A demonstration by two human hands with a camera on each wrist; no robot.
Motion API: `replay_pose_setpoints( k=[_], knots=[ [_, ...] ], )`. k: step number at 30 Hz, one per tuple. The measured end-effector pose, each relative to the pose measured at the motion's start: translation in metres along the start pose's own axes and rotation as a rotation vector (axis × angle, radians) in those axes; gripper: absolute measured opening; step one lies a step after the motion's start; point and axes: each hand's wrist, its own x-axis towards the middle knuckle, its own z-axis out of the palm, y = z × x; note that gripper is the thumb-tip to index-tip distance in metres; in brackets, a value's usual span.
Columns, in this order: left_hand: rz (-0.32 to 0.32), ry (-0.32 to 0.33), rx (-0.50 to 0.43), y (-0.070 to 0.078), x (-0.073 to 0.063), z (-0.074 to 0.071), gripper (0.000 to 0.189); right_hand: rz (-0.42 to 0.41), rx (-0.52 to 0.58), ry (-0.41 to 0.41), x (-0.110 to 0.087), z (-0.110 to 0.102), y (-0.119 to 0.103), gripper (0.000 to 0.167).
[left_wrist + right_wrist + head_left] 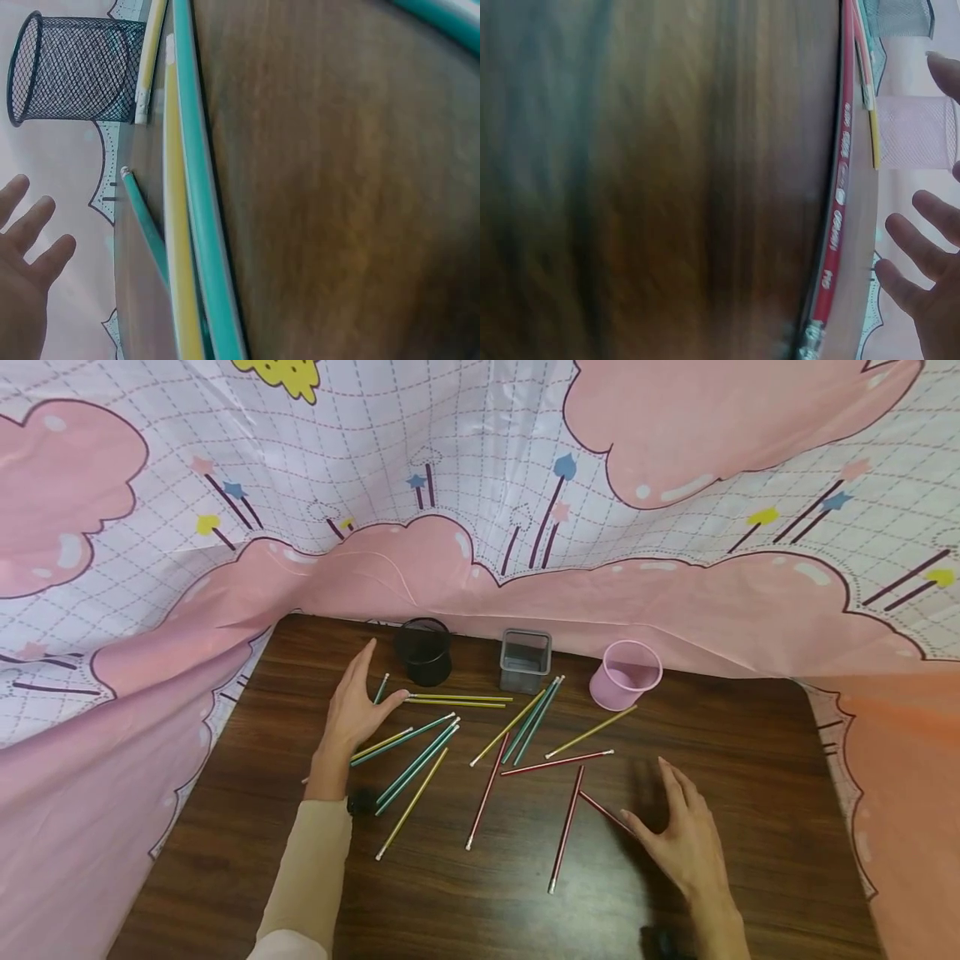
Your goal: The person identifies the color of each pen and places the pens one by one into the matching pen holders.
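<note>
My left hand (354, 714), thumb spread from the fingers, holds nothing over the left group of pencils. Beneath and beside it lie a green pencil (402, 739), a yellow pencil (178, 217) and several others. Its thumb tip overlaps the end of two yellow pencils (457, 700) in the head view. On the right, my right hand (686, 839) hovers with fingers spread and nothing in its grasp. The thumb overlaps the end of a red pencil (606, 812). Another red pencil (838, 187) shows lettering along its side in the right wrist view.
At the back stand a black round mesh cup (426, 656), a grey square cup (525, 662) and a pink round cup (622, 677). Yellow, green and red pencils lie scattered mid-table. A patterned cloth (465, 585) hangs behind the dark wooden table (247, 827).
</note>
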Motion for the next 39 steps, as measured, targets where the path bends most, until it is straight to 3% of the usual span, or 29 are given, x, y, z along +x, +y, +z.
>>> replay_pose_setpoints(
  k=[13, 23, 31, 39],
  knots=[
    [0.033, 0.022, -0.101, 0.000, 0.014, 0.012, 0.095, 0.046, 0.010, -0.054, -0.008, 0.009, -0.005, 0.097],
    [0.051, 0.021, -0.198, 0.009, 0.029, 0.018, 0.094, 0.069, -0.010, -0.057, -0.015, 0.013, -0.010, 0.086],
    [0.075, 0.025, -0.233, 0.015, 0.039, 0.025, 0.092, 0.043, -0.052, -0.044, -0.017, 0.017, -0.016, 0.073],
    [0.052, 0.018, -0.224, 0.014, 0.042, 0.030, 0.093, -0.002, -0.084, -0.054, -0.018, 0.018, -0.019, 0.057]
  ],
)
